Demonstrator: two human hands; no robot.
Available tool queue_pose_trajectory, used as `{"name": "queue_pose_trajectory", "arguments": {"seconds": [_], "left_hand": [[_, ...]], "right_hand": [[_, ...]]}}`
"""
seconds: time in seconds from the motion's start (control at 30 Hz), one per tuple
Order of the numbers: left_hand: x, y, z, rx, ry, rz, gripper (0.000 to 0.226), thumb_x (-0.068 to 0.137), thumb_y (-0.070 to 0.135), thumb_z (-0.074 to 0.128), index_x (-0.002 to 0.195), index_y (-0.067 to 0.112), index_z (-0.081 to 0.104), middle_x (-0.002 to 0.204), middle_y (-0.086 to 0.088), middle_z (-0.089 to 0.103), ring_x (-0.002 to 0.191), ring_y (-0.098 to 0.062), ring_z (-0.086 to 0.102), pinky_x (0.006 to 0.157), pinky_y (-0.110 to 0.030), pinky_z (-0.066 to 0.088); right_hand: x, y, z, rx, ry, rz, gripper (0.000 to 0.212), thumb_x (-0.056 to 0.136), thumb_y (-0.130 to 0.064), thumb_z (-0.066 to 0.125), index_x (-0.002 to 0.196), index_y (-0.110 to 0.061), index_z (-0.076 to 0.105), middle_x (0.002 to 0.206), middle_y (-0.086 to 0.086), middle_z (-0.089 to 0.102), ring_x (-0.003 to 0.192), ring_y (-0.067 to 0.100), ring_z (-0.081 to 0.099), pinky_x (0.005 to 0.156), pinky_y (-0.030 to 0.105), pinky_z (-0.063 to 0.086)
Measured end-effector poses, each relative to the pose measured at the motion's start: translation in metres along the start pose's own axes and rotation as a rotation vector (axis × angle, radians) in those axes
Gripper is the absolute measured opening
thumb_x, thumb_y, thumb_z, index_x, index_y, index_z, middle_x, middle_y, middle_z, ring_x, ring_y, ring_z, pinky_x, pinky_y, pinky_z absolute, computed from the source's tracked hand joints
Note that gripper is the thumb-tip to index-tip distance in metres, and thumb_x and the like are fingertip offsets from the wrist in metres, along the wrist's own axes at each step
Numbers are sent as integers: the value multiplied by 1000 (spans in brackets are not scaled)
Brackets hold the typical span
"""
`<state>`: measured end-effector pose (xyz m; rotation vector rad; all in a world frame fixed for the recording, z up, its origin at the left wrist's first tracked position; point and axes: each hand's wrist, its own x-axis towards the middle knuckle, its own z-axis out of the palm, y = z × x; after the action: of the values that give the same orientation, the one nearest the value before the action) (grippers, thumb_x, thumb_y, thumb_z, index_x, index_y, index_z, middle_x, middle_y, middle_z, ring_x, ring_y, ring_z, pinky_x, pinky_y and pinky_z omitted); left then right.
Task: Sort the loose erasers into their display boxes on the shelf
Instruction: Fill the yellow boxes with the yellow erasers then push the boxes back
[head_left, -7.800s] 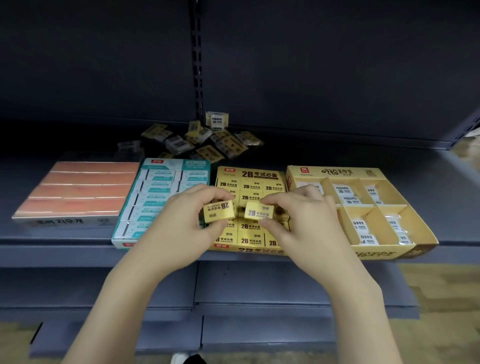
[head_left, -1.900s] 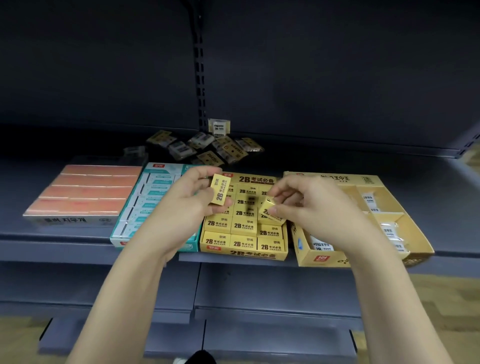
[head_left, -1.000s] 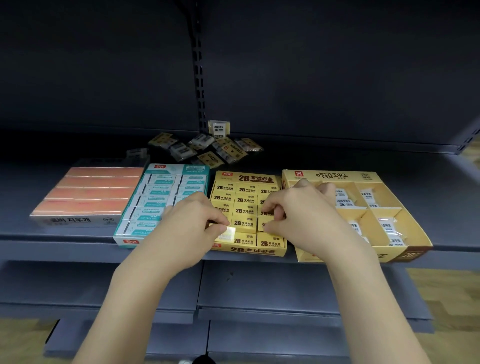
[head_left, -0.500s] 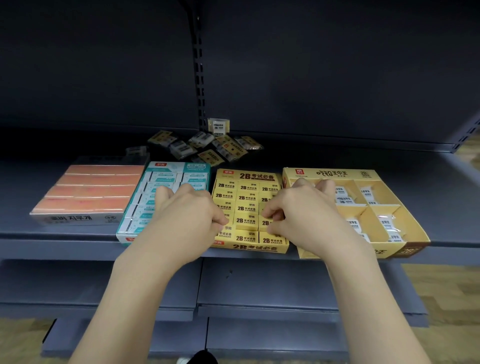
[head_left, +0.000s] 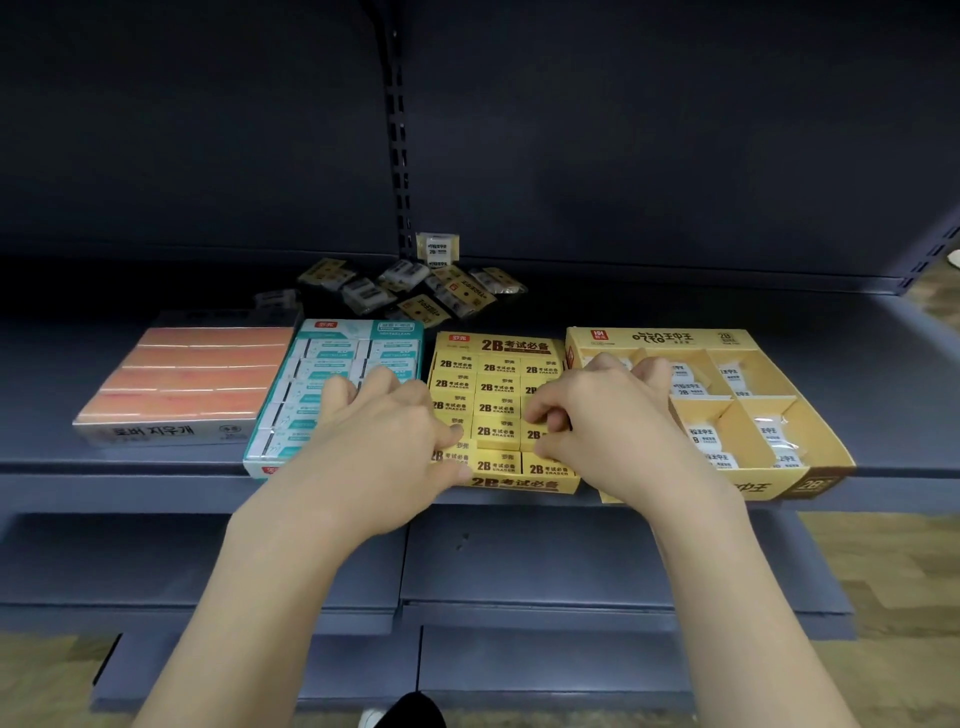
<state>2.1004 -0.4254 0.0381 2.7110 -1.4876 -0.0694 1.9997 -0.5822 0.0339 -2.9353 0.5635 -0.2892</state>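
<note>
The yellow 2B display box (head_left: 511, 484) stands at the shelf's front edge, packed with yellow 2B erasers (head_left: 497, 408) in rows. My left hand (head_left: 384, 431) lies over the box's left side, its thumb pressing on an eraser in the left column and its fingers resting on the teal box (head_left: 337, 353). My right hand (head_left: 597, 415) has curled fingers and thumb pinching a yellow eraser (head_left: 534, 435) in the right column. Several loose wrapped erasers (head_left: 415, 293) lie in a pile at the back of the shelf.
An orange eraser box (head_left: 192, 374) sits far left. A yellow box with compartments (head_left: 727, 338) holding a few white wrapped erasers is on the right. The grey shelf (head_left: 883, 374) has a dark back panel; lower shelves jut out below.
Both hands brought yellow erasers down from above the 2B box into its front rows. Over the last half second they have barely moved.
</note>
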Motion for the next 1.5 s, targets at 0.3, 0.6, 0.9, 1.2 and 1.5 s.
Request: {"name": "queue_pose_trajectory", "arguments": {"seconds": [0.3,0.6,0.9,1.2,1.5], "left_hand": [[-8,-3,10,-24,65,1,39,98,45,28,134,41,41,121,15,35,114,-12,24,90,-33,14],[-12,-8,14,-93,200,-56,30,96,42,37,110,38,64,110,21,51,108,-8,34,74,-26,6],[10,-28,-1,-45,222,-66,32,98,36,33,123,39,54,122,16,51,115,-11,36,72,-29,10],[112,-65,-27,-79,200,103,47,95,22,47,140,28,38,143,5,39,131,-20,34,107,-39,30],[202,-61,10,101,4,240,56,91,32,53,142,18,33,138,-6,43,124,-26,42,100,-37,38]], "right_hand": [[-4,-18,15,18,69,-106,24,85,-50,60,104,-35,61,98,-14,58,103,11,38,77,34,12],[2,-23,14,-18,41,-120,34,78,-61,59,97,-33,58,91,-15,53,102,12,41,74,34,12],[19,-13,1,57,69,-136,24,89,-53,50,102,-35,60,91,-15,59,101,10,41,87,36,20],[62,2,5,-29,93,-237,36,97,-28,48,133,-33,51,137,-10,51,129,21,39,97,37,25],[71,28,7,-35,148,-137,32,90,-20,60,121,-25,64,121,-3,65,121,26,52,96,44,37]]}}
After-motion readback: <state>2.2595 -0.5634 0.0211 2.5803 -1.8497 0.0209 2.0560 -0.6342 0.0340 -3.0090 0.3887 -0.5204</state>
